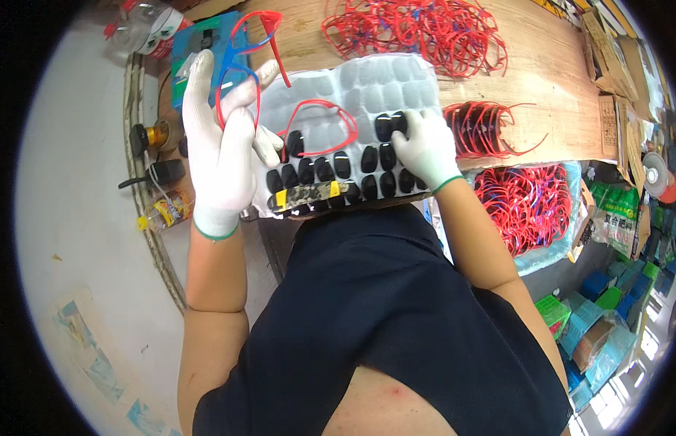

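My left hand [225,142], in a white knit glove, is raised over the tray's left side. Its fingers hold a glasses frame [233,67], red with blue parts and no lenses visible in it. My right hand [427,149], gloved the same way, reaches down to the tray's right side. Its thumb and fingers close around a dark lens [398,120]; how firmly is partly hidden. The white moulded tray [345,80] has rows of hollows, with several black lenses [307,171] in the nearer ones. Across it lies another red frame [321,103].
A camouflage strip with yellow bands [307,195] lies along the tray's near edge. Red frames form a tangled pile [418,33] behind, a row [480,131] at right, and fill a lined box [523,207] below. A blue case [196,47] and plastic bottle [145,29] stand far left.
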{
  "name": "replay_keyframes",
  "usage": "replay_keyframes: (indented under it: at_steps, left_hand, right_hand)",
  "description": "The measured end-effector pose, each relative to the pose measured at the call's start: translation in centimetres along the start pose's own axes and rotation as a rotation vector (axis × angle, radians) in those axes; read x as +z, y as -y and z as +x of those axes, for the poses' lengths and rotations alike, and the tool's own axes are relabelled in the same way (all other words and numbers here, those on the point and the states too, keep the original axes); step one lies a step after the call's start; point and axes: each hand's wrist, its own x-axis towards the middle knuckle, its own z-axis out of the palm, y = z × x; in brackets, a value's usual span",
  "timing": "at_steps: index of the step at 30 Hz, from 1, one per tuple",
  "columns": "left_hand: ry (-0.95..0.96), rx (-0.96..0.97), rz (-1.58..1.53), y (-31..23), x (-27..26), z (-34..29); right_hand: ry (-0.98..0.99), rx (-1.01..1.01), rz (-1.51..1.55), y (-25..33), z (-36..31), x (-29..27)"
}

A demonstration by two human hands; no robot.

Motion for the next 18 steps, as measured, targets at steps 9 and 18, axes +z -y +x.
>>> replay_keyframes:
  at_steps: [9, 18]
  left_hand:
    - [0.020, -0.370, -0.396, 0.9, -7.3, -10.8]
    - [0.114, -0.408, -0.386, 0.8, -4.4, -12.6]
  right_hand:
    - [-0.055, 0.173, 0.113, 0.9, 0.3, 0.8]
    - [0.117, -0.056, 0.428, 3.8, -3.4, -4.4]
